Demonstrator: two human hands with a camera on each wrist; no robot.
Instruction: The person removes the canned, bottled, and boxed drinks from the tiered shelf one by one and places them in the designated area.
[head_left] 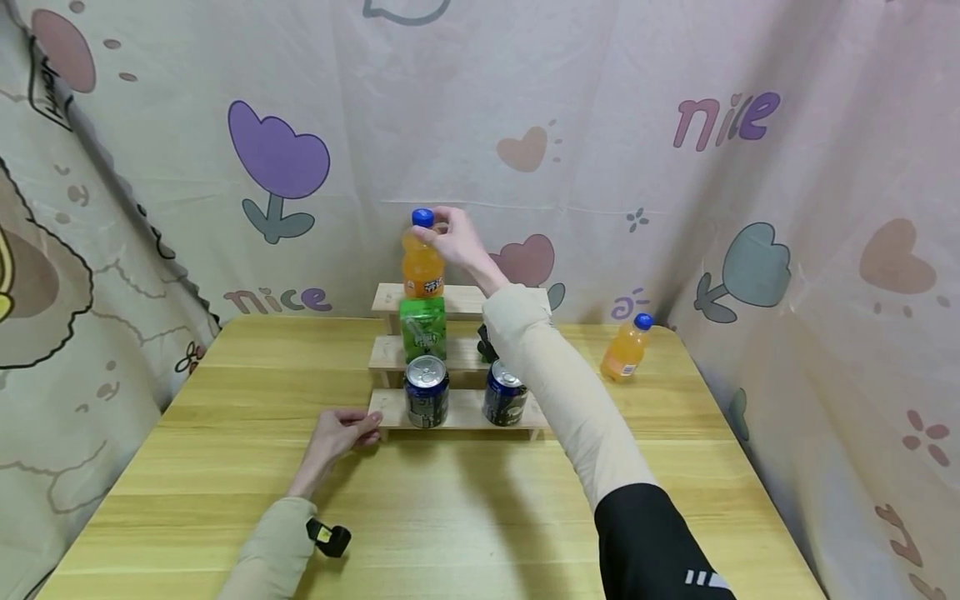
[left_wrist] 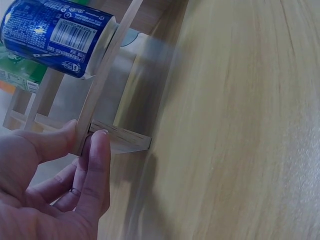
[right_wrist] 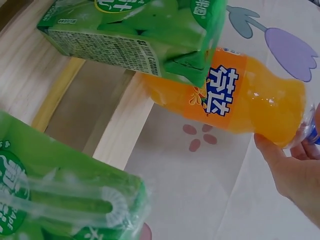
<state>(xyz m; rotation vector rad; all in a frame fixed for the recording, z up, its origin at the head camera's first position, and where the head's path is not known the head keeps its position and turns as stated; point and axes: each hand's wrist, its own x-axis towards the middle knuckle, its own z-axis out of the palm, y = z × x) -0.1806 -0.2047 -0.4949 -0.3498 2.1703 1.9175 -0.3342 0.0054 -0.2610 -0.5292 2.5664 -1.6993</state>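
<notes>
Bottle (head_left: 423,268) at the shelf's (head_left: 462,353) eleven o'clock, upright over the top tier (head_left: 465,302) (base hidden behind the carton (head_left: 423,329), so contact impossible to tell). Pinched near its cap (head_left: 422,217) in the right hand (head_left: 459,243). At the shelf's eight o'clock corner, bottom tier (head_left: 465,409) pinched between thumb and fingers of the left hand (head_left: 337,435). At six o'clock from the bottle, carton on the middle tier (head_left: 385,355), then can (head_left: 427,396) on the bottom one. At three o'clock from those, second carton (right_wrist: 65,172), mostly behind the sleeve (head_left: 562,383), and second can (head_left: 505,400). Farther out at three o'clock, another bottle (head_left: 624,353) on the table (head_left: 615,533).
</notes>
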